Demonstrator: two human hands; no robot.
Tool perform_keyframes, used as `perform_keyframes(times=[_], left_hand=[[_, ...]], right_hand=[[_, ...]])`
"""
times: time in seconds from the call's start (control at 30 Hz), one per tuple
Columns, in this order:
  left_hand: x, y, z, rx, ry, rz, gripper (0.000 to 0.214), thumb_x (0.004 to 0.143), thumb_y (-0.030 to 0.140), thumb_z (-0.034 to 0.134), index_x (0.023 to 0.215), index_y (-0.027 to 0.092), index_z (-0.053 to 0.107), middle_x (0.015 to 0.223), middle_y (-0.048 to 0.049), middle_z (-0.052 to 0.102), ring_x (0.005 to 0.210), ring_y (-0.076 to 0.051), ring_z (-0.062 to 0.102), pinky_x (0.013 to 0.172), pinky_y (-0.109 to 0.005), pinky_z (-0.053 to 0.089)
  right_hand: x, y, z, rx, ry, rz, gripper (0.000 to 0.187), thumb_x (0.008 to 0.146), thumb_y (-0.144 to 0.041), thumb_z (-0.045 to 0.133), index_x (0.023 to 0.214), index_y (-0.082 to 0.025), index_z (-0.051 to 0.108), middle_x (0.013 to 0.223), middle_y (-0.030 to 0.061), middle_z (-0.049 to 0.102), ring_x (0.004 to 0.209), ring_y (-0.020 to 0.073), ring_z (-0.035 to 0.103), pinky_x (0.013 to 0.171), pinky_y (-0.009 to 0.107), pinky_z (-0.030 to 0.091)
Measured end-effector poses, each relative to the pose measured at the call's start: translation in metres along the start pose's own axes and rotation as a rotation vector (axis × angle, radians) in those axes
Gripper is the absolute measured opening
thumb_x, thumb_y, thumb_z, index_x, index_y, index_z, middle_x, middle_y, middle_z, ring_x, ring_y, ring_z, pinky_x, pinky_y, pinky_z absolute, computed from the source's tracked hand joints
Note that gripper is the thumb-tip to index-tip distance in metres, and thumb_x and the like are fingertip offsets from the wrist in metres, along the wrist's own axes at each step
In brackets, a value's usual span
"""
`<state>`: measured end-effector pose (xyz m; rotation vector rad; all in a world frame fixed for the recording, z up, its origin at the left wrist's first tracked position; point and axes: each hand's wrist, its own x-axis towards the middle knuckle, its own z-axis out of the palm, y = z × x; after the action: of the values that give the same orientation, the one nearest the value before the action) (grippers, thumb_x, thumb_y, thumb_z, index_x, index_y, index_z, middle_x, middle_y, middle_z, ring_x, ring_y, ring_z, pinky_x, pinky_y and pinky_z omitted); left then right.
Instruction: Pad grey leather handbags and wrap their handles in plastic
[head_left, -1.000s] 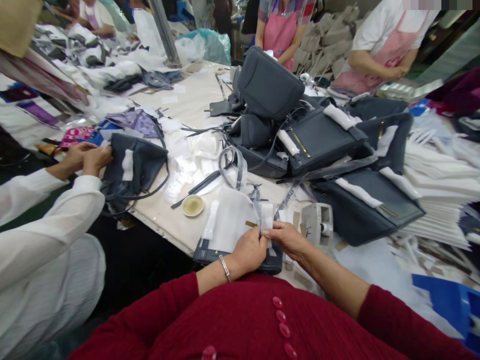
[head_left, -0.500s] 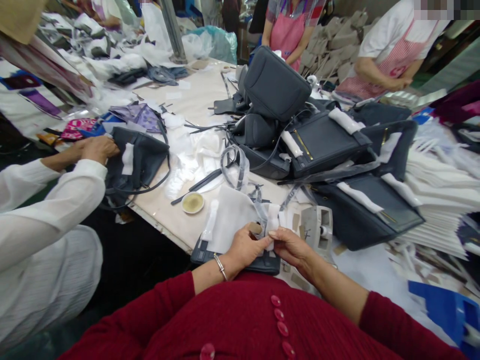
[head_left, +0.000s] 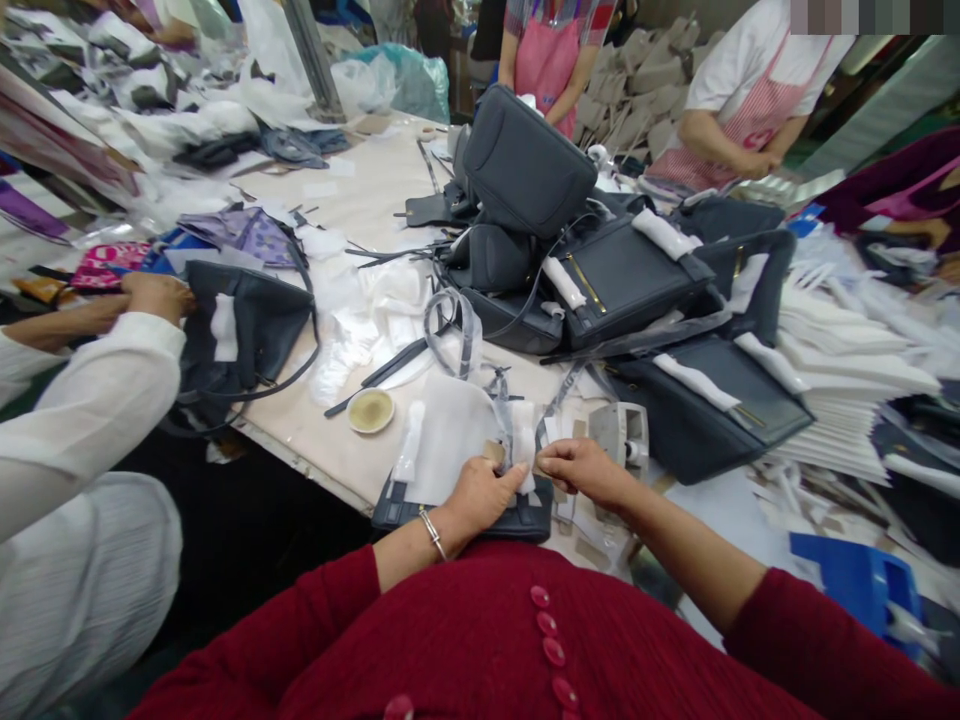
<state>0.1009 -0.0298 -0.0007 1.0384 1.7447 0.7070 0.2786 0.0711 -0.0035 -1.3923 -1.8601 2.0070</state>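
A dark handbag (head_left: 517, 525) lies at the table edge against my body, partly covered by a white sheet (head_left: 450, 425). My left hand (head_left: 480, 497) rests over the bag, its thumb pressing a strip of white wrapping (head_left: 524, 440) on the bag's strap. A small tan piece (head_left: 493, 452) shows by the left forefinger. Just right of that wrapping, my right hand (head_left: 581, 465) is closed in a pinch; what its fingertips hold is too small to make out. Behind the right hand stands a grey tape dispenser (head_left: 619, 425).
Dark handbags (head_left: 529, 160) are piled at centre right, beside stacked white sheets (head_left: 847, 390). A small dish (head_left: 370, 410) stands left of the white sheet. At left, a co-worker's hand (head_left: 157, 295) works on another bag (head_left: 259, 330). A blue plastic object (head_left: 855, 580) lies lower right.
My right hand has drawn a little to the right, away from the white wrapping and my left hand. My left hand stays on the wrapping. The camera view has shifted slightly.
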Motion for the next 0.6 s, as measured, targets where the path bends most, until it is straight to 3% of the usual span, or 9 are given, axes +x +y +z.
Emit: perform_keyframes(times=[0.17, 0.3, 0.37, 0.5, 0.6], left_hand=[[0.004, -0.004, 0.004, -0.015, 0.006, 0.007, 0.048, 0.081, 0.055, 0.054, 0.065, 0.012, 0.065, 0.057, -0.0013, 0.056, 0.056, -0.013, 0.048, 0.052, -0.024, 0.031], [0.007, -0.005, 0.004, -0.008, 0.015, 0.037, 0.043, 0.081, 0.051, 0.055, 0.064, 0.013, 0.064, 0.057, -0.0003, 0.055, 0.058, -0.013, 0.048, 0.054, -0.024, 0.032], [0.007, -0.004, 0.003, 0.015, 0.024, 0.039, 0.043, 0.081, 0.050, 0.055, 0.060, 0.014, 0.062, 0.055, 0.0005, 0.052, 0.057, -0.012, 0.048, 0.053, -0.024, 0.031], [0.006, -0.002, 0.001, 0.001, 0.024, 0.026, 0.043, 0.081, 0.049, 0.055, 0.059, 0.014, 0.061, 0.054, 0.0010, 0.051, 0.055, -0.012, 0.046, 0.052, -0.024, 0.031], [0.005, -0.001, 0.001, -0.038, 0.018, 0.013, 0.041, 0.080, 0.048, 0.057, 0.059, 0.013, 0.062, 0.054, 0.0007, 0.053, 0.054, -0.011, 0.045, 0.052, -0.023, 0.033]], right_hand=[[-0.004, -0.007, 0.007, -0.362, 0.253, -0.237, 0.021, 0.080, -0.032, 0.058, 0.073, -0.016, 0.070, 0.068, 0.0021, 0.067, 0.065, 0.0147, 0.057, 0.064, 0.027, 0.041], [-0.010, -0.018, 0.008, -0.538, 0.261, -0.308, 0.021, 0.082, -0.027, 0.055, 0.068, -0.016, 0.067, 0.063, 0.0014, 0.063, 0.063, 0.0146, 0.055, 0.062, 0.027, 0.039], [-0.012, -0.019, 0.005, -0.476, 0.182, -0.323, 0.020, 0.082, -0.030, 0.058, 0.072, -0.016, 0.068, 0.064, 0.0014, 0.063, 0.063, 0.0144, 0.055, 0.062, 0.026, 0.040], [-0.007, -0.003, -0.005, -0.068, -0.091, -0.273, 0.033, 0.087, -0.044, 0.056, 0.092, -0.014, 0.069, 0.077, 0.0049, 0.067, 0.069, 0.0153, 0.059, 0.066, 0.027, 0.045], [0.001, 0.013, -0.006, 0.092, -0.086, -0.227, 0.034, 0.084, -0.044, 0.062, 0.098, -0.014, 0.069, 0.076, 0.0037, 0.066, 0.068, 0.0137, 0.058, 0.068, 0.027, 0.045]])
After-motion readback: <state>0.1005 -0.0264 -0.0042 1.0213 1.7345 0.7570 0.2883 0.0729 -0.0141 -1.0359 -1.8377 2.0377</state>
